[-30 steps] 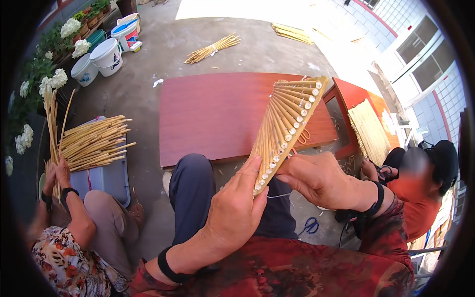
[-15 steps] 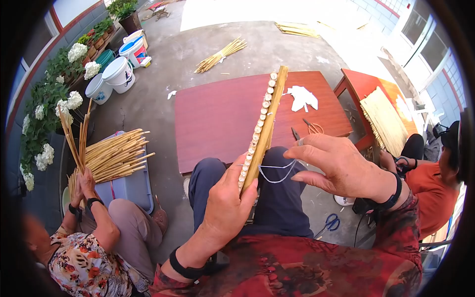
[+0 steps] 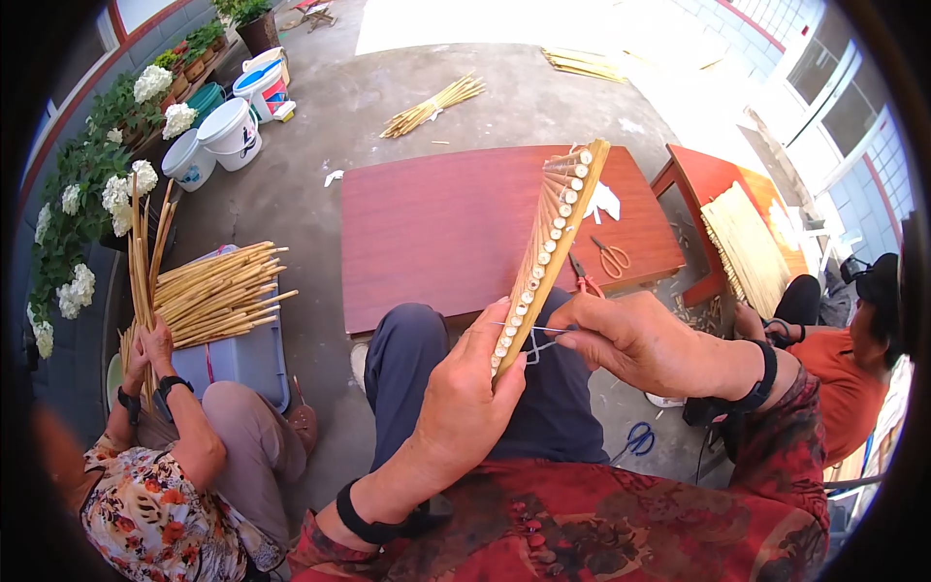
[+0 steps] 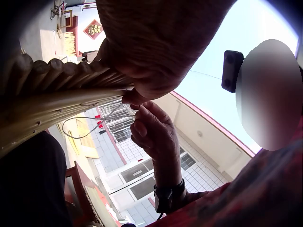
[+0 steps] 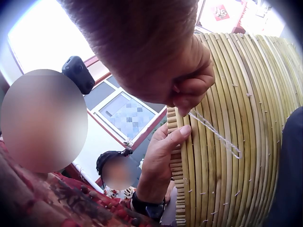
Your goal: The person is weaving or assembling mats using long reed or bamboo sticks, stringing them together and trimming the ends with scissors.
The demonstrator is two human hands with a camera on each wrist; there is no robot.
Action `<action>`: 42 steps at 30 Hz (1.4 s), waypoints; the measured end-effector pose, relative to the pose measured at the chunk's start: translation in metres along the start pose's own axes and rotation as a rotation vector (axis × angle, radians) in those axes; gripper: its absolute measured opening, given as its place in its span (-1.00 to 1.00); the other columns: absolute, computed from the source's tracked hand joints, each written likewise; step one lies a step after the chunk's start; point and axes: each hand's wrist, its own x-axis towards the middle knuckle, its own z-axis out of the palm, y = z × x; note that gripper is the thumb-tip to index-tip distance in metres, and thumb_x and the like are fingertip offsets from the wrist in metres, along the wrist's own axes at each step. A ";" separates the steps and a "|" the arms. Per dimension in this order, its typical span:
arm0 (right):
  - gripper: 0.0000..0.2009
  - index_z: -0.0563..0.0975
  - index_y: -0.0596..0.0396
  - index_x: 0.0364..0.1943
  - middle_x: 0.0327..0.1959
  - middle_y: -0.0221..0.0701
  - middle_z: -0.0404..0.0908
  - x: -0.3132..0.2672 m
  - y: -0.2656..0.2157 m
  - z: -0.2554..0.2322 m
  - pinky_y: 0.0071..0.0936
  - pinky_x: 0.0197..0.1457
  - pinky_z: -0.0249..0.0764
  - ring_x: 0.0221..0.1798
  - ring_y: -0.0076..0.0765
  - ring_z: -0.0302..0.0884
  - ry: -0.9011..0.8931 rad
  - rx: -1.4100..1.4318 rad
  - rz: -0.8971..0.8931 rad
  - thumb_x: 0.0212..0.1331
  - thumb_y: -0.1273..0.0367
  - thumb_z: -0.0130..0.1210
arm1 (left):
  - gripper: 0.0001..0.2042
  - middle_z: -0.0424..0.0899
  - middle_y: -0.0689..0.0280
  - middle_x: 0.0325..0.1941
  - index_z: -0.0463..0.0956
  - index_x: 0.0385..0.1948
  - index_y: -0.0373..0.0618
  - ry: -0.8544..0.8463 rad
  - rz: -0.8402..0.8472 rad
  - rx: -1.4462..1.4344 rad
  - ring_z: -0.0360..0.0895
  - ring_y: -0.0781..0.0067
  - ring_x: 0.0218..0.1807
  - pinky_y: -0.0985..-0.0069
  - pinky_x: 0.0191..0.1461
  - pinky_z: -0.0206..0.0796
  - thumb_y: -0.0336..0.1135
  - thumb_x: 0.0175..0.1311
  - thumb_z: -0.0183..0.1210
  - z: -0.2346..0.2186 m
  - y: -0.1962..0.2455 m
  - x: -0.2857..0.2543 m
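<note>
My left hand (image 3: 465,383) grips the near end of a panel of sewn stalks (image 3: 538,276), thumb on one face and fingers on the other. Held on edge above my knees, the panel shows a row of round cut ends; its broad face of parallel stalks (image 5: 236,118) has small white stitches. To its right, my right hand (image 3: 630,339) pinches a thin needle (image 3: 555,331) close to the panel's edge, and a sharp tip pokes out on the opposite side by the left fingers. White thread (image 5: 218,135) hangs in a loop beside the right fingertips.
Ahead stands a low reddish table (image 3: 436,233) with scissors (image 3: 611,258), red-handled pliers (image 3: 585,278) and white paper (image 3: 603,202). Blue-handled scissors (image 3: 638,439) lie on the ground. A person at left holds upright stalks (image 3: 145,257) beside a stalk-laden bin (image 3: 262,367); another sits at right.
The right hand drew away with a thread loop, then came back to the panel's edge and now pinches the needle there. The panel turned to show its edge and swung partly back.
</note>
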 end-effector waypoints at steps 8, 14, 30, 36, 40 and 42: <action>-0.87 0.44 0.14 -0.17 -0.59 -0.45 0.42 0.006 -0.009 -0.005 -0.62 -0.48 0.34 -0.54 -0.63 0.40 -0.059 0.089 0.141 0.25 0.43 -0.06 | -0.58 0.50 0.01 -0.04 0.28 0.06 -0.34 -0.029 -0.041 -0.026 0.51 0.13 -0.02 0.41 0.02 0.31 -0.50 0.11 0.07 -0.004 -0.004 -0.001; -0.88 0.45 0.13 -0.22 -0.68 -0.46 0.37 0.008 -0.015 -0.001 -0.56 -0.55 0.29 -0.62 -0.58 0.34 -0.030 0.175 0.163 0.25 0.41 -0.07 | -0.58 0.48 -0.03 -0.04 0.26 0.06 -0.36 -0.027 -0.007 -0.024 0.49 0.12 0.00 0.42 0.03 0.31 -0.51 0.13 0.05 -0.005 -0.006 -0.002; -0.87 0.46 0.18 -0.25 -0.61 -0.46 0.37 0.015 -0.027 -0.003 -0.63 -0.53 0.27 -0.56 -0.64 0.31 -0.057 0.183 0.344 0.26 0.41 -0.06 | -0.58 0.47 -0.10 -0.06 0.24 0.03 -0.40 0.003 0.093 0.003 0.49 -0.03 -0.04 0.36 -0.04 0.37 -0.59 0.08 0.05 -0.005 -0.010 0.005; -0.85 0.45 0.19 -0.24 -0.61 -0.43 0.38 0.025 -0.035 0.004 -0.58 -0.52 0.29 -0.56 -0.59 0.33 -0.050 0.224 0.375 0.27 0.40 -0.09 | -0.57 0.48 -0.12 -0.12 0.23 0.04 -0.40 0.010 0.147 -0.007 0.48 -0.07 -0.09 0.32 -0.09 0.37 -0.59 0.07 0.05 -0.003 -0.011 0.005; -0.82 0.43 0.21 -0.21 -0.63 -0.38 0.39 0.032 -0.040 -0.001 -0.51 -0.51 0.31 -0.57 -0.51 0.35 -0.071 0.098 0.429 0.27 0.38 -0.12 | -0.58 0.48 -0.13 -0.18 0.23 0.02 -0.41 0.010 0.139 -0.004 0.47 -0.13 -0.14 0.27 -0.13 0.35 -0.59 0.06 0.04 -0.004 -0.011 0.010; -0.82 0.43 0.22 -0.21 -0.64 -0.37 0.39 0.032 -0.038 -0.001 -0.49 -0.51 0.31 -0.58 -0.48 0.36 -0.066 0.081 0.397 0.27 0.37 -0.12 | -0.58 0.49 -0.12 -0.18 0.23 0.02 -0.38 0.003 0.144 -0.004 0.47 -0.13 -0.16 0.25 -0.14 0.35 -0.59 0.06 0.04 -0.002 -0.012 0.008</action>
